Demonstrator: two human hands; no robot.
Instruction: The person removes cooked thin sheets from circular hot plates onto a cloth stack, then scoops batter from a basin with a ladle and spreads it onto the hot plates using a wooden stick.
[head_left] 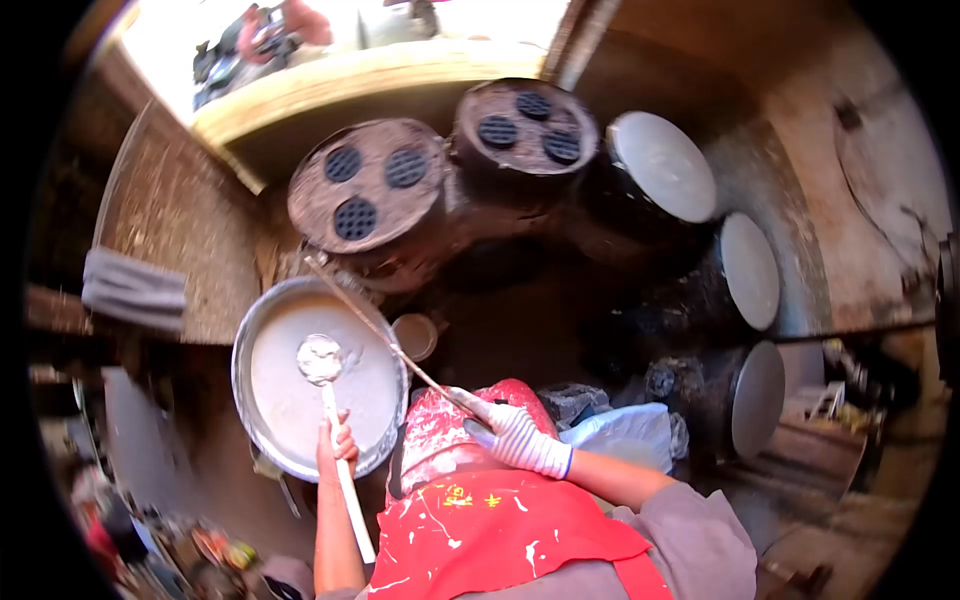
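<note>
My bare left hand [336, 445] is wrapped around the white handle of a ladle [331, 405]. The ladle's bowl rests in pale, milky batter-like liquid [278, 405], inside a wide round basin [243, 375] at my left knee. A striped work glove covers my right hand [512, 435], which is closed on a long thin stick [375, 325] over my lap. The stick slants up and left across the basin's right rim. White splashes mark the red apron [500, 520] and my red-covered knees.
Two drum stoves [310, 205] [470, 120] ahead carry round, holed briquettes on top. Several dark drums with pale round tops [665, 165] curve along the right. A grey cloth [135, 288] hangs over a wooden board at left. A bluish plastic bag [630, 437] lies right of my knees.
</note>
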